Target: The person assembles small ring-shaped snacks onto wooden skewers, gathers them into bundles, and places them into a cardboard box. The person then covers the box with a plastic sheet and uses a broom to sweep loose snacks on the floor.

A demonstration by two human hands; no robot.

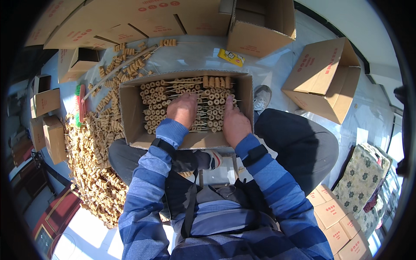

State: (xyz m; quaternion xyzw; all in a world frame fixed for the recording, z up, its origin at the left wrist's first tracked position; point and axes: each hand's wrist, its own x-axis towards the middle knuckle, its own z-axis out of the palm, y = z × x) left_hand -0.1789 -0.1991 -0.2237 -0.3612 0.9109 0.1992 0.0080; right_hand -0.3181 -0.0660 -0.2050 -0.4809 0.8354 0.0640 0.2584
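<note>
Sleeves point(145, 190) reach a carton point(201, 141) of skewered rolls point(153, 100); left grip point(183, 109) and right grip point(237, 123): closure unclear.

Glossy pale floor point(278, 69), bright sunlight patches point(97, 238), white wall point(349, 15) upper right, reddish furniture point(58, 212) lower left

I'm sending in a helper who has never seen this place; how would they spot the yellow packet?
Start with the open carton near the centre, packed with skewered pieces. Just past its far edge, toward the right, the packet lies on the pale floor beside a second carton. Its bright yellow colour sets it apart from both brown cartons.
</note>
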